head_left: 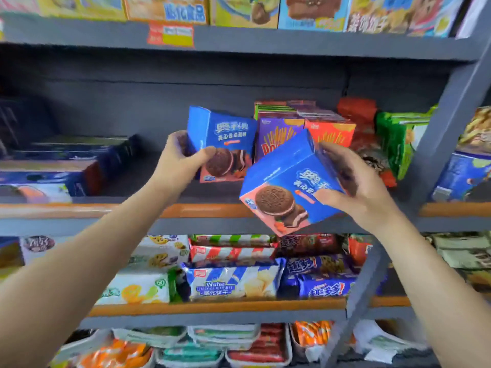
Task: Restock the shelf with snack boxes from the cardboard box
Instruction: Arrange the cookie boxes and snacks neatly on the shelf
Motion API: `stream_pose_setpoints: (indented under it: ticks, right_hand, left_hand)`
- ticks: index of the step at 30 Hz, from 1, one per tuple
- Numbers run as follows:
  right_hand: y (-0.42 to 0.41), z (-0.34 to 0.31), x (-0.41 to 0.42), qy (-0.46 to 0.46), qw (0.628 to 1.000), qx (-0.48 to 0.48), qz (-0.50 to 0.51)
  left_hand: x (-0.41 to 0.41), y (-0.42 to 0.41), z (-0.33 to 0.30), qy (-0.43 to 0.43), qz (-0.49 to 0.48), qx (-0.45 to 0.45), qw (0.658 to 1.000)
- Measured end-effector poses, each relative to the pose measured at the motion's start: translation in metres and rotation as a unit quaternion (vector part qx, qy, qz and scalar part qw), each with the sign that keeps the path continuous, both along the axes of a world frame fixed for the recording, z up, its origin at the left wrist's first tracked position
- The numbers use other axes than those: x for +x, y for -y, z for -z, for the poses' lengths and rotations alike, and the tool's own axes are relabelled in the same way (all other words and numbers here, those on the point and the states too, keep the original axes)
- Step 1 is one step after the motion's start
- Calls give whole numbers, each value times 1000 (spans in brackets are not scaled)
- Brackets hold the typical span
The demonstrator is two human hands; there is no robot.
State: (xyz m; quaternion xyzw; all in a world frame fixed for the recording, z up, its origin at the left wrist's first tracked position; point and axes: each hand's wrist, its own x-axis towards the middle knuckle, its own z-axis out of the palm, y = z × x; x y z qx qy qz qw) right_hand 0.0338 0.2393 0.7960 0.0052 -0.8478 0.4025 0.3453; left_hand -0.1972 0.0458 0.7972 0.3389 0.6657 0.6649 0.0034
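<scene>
The cardboard box isn't anywhere in frame, and the dark boxes at mid-left of the shelf (239, 211) are too blurry to read. Two blue cookie boxes are up: the left hand (183, 158) grips the rear box (225, 144) by its left edge, upright at center frame just beside the purple stick box (276, 136). The right hand (356, 187) clutches the front box (287, 189) by its right side, tilted, out in front of the shelf edge, lower right of the first.
</scene>
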Motion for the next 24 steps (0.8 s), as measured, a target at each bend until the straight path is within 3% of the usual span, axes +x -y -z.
stream_pose_setpoints:
  ticks: [3,9,12,19,22,24]
  right_hand:
    - [1,-12,-14,-9,1000,14,21]
    - [11,-28,-34,-12,997,67,22]
    - [18,-33,-42,-6,996,79,28]
    - [26,-39,-50,33,995,89,42]
    - [33,-48,-54,27,995,93,38]
    - [38,-55,-60,13,995,99,31]
  left_hand:
    - [-22,-9,7,-15,86,-67,994]
    - [-45,-19,15,3,166,-153,974]
    - [-56,-21,16,3,136,-224,965]
    - [-56,-26,14,-13,159,-255,954]
    - [-58,-8,-5,-85,83,-204,972]
    - [-53,9,-17,-106,147,-93,979]
